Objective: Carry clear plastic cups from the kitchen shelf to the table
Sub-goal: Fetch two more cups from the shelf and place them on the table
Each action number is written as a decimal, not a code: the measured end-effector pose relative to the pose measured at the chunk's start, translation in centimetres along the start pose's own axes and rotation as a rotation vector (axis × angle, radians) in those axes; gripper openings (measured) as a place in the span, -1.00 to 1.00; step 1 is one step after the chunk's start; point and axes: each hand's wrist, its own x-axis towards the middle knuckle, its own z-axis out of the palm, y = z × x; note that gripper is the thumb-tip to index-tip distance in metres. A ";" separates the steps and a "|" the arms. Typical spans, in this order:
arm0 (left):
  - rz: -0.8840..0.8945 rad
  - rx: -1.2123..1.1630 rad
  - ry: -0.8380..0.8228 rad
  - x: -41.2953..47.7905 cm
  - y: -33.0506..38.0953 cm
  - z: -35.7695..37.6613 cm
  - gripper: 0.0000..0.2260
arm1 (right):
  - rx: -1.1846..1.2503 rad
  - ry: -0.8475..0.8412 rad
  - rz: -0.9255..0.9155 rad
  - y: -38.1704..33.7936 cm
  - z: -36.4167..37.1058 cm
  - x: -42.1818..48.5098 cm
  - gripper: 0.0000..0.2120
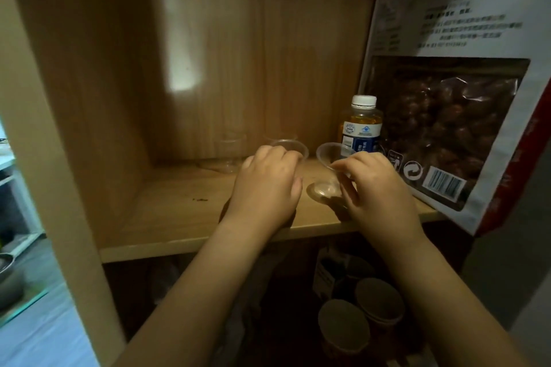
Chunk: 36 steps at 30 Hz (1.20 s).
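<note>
Hands reach into a wooden kitchen shelf (185,217), both at the pick-up step. Your left hand (265,188) curls over a clear plastic cup (293,147), fingers wrapped round its side, though whether it is lifted cannot be told. Your right hand (375,191) pinches a second clear cup (329,158) by its wall, tilted, its rim toward you. More clear cups (231,152) stand further back. A small bottle (360,125) and a large snack bag (447,122) sit just beside the right cup. Next, likely: firm both grips, draw back clear of the bottle, turn toward the worktop.
</note>
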 end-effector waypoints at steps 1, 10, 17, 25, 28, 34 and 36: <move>-0.005 -0.001 0.000 0.1 0.1 0.1 -0.73 | 0.001 0.003 0.000 0.0 -0.1 -0.1 -0.75; -0.028 -0.006 0.033 -0.5 1.2 -0.4 -0.94 | -0.009 0.015 0.009 -0.2 -1.3 -1.8 -0.84; -0.013 -0.025 0.075 -2.6 1.2 -3.1 -0.93 | 0.040 0.036 -0.026 -2.1 -2.1 -2.5 -0.86; -0.096 0.016 0.118 -7.1 -1.6 -8.7 -0.91 | 0.141 0.099 -0.125 -8.9 -2.1 -3.1 -0.85; -0.166 0.054 0.158 -10.0 -2.9 -11.4 -0.92 | 0.197 0.089 -0.185 -12.5 -1.8 -3.4 -0.87; -0.309 0.146 0.239 -16.8 -6.3 -17.6 -0.89 | 0.337 0.073 -0.282 -21.0 -1.1 -4.5 -0.91; -0.353 0.175 0.236 -19.2 -7.7 -19.9 -0.90 | 0.418 0.061 -0.308 -24.4 -0.6 -5.1 -0.94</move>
